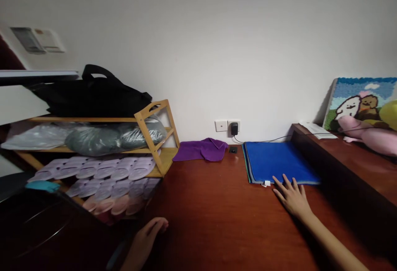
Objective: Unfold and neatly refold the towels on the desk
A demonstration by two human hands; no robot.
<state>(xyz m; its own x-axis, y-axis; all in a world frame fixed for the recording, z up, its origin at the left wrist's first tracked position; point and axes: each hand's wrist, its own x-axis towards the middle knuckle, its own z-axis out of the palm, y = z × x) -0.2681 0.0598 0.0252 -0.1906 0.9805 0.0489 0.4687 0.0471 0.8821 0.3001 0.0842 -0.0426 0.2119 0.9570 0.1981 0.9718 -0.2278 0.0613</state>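
My right hand is spread open, its fingertips at the front edge of a folded blue cloth with a small white tag. Other cloth edges, grey and green, show beneath the blue one along its left side. My left hand is over the desk's left front edge, its fingers curled together, and no object shows in it. A rumpled purple cloth lies at the back left of the reddish-brown desk, apart from both hands.
On the left, a wooden rack holds a black bag, plastic-wrapped bundles and several lilac and pink slippers. A black plug with a cable sits in the wall socket. The raised ledge at right bears a pink plush toy and a dog picture.
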